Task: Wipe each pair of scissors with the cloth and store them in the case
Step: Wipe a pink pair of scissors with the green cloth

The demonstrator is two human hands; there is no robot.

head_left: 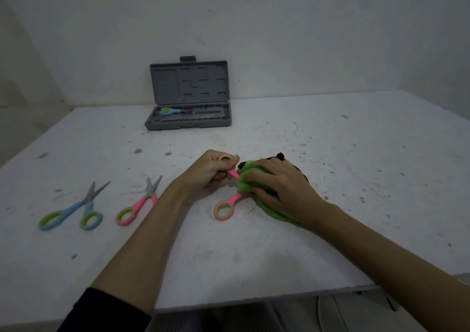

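My left hand (pixel 208 171) grips one handle of an opened pair of pink scissors (pixel 226 208). Its other handle loop lies on the table below the hands. My right hand (pixel 277 186) presses a green cloth (pixel 245 179) around the blades, which are hidden inside it. Another pink pair (pixel 138 205) and a blue pair (pixel 73 212) lie open on the table to the left. At the back, a grey case (pixel 188 123) stands open with one blue-handled pair (pixel 170 111) lying in its lower tray.
The white table (pixel 254 255) is speckled with dirt; its front edge runs close to my body and a wall rises behind the case. Something dark (pixel 279 156) shows just beyond the cloth.
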